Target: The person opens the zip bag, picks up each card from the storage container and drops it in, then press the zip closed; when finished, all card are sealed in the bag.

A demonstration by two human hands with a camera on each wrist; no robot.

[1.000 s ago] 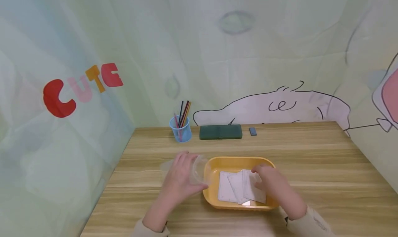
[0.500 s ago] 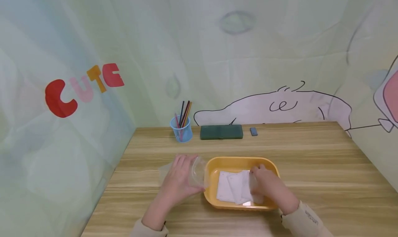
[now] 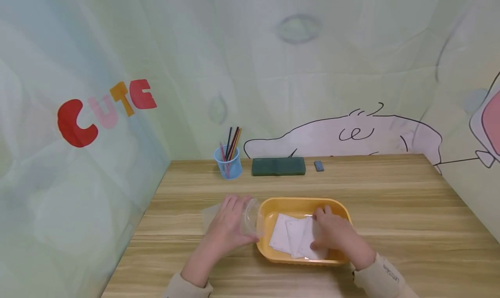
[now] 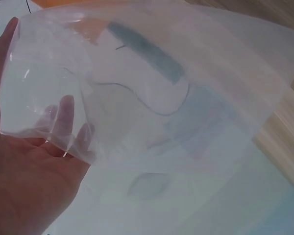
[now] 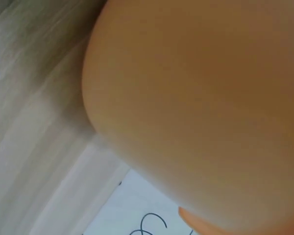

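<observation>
My left hand grips a translucent frosted plastic bag at the tray's left end. In the left wrist view the bag spreads away from the hand, its mouth held wide, with fingertips showing through the film. Inside a yellow tray lie several overlapping white cards. My right hand reaches into the tray, its thumb and curled fingers on the rightmost card, partly covering it. The right wrist view is filled mostly by the tray's blurred outer wall; that hand is hidden there.
Behind the tray, near the table's back edge, stand a blue cup of pencils, a dark green case and a small blue-grey block. Printed curtains surround the wooden table.
My right hand has lowered into the tray and taken hold at the rightmost card. The cards have shifted slightly left and turned. My left hand has barely moved with the bag.
</observation>
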